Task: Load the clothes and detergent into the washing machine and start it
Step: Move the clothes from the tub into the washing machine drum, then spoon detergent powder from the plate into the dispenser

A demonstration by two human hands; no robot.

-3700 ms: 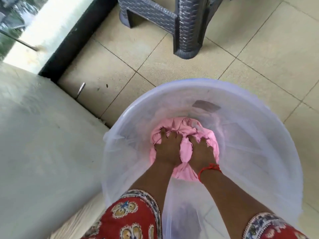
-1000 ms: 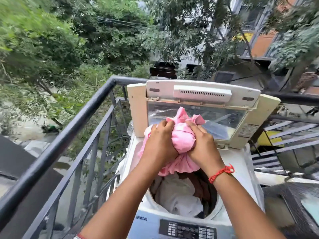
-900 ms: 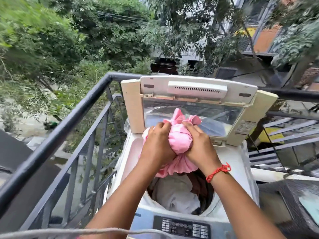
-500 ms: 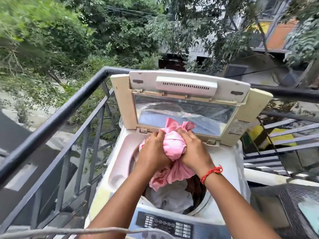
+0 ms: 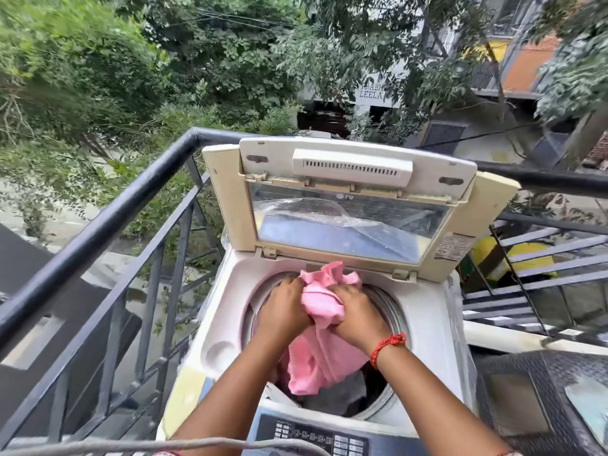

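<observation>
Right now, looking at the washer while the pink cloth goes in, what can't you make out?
- Drum contents: head view, mostly hidden by the pink cloth and both hands, left and right.
- Control panel labels: too small and blurred, cut off by the bottom edge.
- Sticker on the open lid: print too small.
- Detergent: none identifiable.

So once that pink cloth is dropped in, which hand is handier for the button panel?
Probably the right hand. The control panel lies at the washer's near edge, mostly under the right forearm. Both hands grip the pink cloth; the left hand sits farther off to the side.
</observation>
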